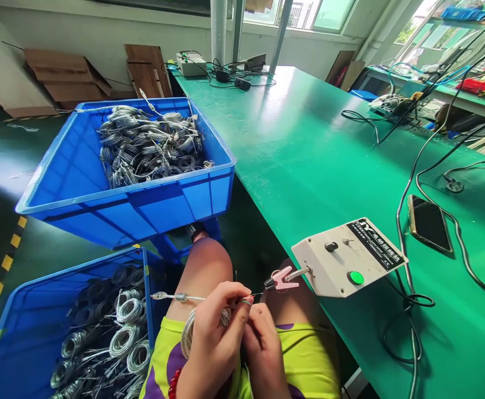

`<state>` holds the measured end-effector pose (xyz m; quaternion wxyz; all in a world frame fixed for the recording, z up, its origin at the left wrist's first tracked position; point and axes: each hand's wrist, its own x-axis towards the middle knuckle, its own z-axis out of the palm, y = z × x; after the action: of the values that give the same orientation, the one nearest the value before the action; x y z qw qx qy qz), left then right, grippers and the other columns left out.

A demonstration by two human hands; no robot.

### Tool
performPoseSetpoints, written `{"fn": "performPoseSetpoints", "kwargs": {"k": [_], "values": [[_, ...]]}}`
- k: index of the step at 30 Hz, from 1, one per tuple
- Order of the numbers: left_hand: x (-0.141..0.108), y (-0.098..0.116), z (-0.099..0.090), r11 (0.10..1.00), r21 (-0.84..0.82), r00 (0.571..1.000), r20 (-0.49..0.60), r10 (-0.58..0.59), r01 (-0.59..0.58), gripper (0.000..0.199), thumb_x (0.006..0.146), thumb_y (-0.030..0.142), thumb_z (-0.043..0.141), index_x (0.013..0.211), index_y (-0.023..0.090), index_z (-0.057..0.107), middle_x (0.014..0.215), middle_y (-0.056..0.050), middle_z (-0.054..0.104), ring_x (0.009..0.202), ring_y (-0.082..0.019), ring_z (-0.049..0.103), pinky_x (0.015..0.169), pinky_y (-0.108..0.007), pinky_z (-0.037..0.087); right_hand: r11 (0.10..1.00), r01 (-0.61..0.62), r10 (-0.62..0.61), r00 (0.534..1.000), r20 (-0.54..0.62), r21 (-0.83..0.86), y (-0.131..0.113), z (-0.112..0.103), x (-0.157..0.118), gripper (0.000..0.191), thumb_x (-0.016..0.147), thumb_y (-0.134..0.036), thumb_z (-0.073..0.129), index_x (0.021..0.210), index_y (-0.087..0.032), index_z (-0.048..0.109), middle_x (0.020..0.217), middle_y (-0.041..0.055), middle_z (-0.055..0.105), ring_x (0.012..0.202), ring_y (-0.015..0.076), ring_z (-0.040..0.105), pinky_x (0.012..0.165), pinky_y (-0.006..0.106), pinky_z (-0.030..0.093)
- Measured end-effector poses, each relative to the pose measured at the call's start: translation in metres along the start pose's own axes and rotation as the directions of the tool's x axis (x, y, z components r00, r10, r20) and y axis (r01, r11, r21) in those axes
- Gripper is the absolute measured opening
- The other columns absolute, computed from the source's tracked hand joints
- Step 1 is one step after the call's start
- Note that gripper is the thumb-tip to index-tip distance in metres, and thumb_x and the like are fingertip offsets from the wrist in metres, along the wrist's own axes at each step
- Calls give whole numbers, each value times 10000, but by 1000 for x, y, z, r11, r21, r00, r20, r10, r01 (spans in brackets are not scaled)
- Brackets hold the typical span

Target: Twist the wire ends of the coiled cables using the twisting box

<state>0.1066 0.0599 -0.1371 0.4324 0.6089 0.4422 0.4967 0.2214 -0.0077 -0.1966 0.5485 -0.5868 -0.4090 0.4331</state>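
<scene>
In the head view my left hand (219,330) is closed, thumb and forefinger pinching thin coloured wires at the end of a cable. The coiled clear-jacketed cable (187,335) hangs partly behind that hand, and its plug end (165,296) sticks out to the left. My right hand (263,343) is closed right beside the left one; what its curled fingers hold, if anything, is hidden. Just ahead, a pink clip (282,279) with dark tips sits on the metal shaft of a beige machine (333,263). A fine dark wire runs between the fingertips and the clip.
Left of my legs stands a blue bin (146,293) of coiled cables. Another blue bin (175,194) with tangled cables is beyond it. The green table (309,166) carries a phone (430,224), black cords (412,310) and a grey box (191,64) at the back.
</scene>
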Motion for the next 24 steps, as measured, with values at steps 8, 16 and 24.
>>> {"fn": "performPoseSetpoints", "kwargs": {"k": [8, 16, 24], "values": [[-6, -7, -4, 985, -5, 981, 91, 173, -173, 291, 1064, 43, 642, 1206, 282, 727, 979, 10, 798, 833, -130, 776, 786, -165, 623, 903, -105, 204, 958, -203, 416, -16, 0, 5, 262, 1001, -519, 900, 1097, -276, 891, 1039, 62, 806, 905, 223, 769, 831, 309, 652], [-1, -4, -4, 966, 32, 962, 102, 254, -258, 326, 1013, -5, 628, 1180, 264, 705, 940, 17, 797, 766, -109, 760, 746, -147, 600, 825, -121, 228, 965, -129, 552, -35, 4, 12, 226, 933, -479, 980, 1032, -289, 907, 964, 27, 800, 810, 152, 739, 758, 219, 612], [-13, -6, -11, 981, -49, 973, 129, 191, -186, 353, 1018, 26, 612, 1261, 278, 658, 971, -26, 735, 817, -173, 725, 755, -248, 600, 864, -124, 168, 985, -48, 488, -45, 6, 20, 278, 967, -506, 943, 948, -232, 902, 842, 39, 752, 729, 161, 664, 695, 256, 577]]}}
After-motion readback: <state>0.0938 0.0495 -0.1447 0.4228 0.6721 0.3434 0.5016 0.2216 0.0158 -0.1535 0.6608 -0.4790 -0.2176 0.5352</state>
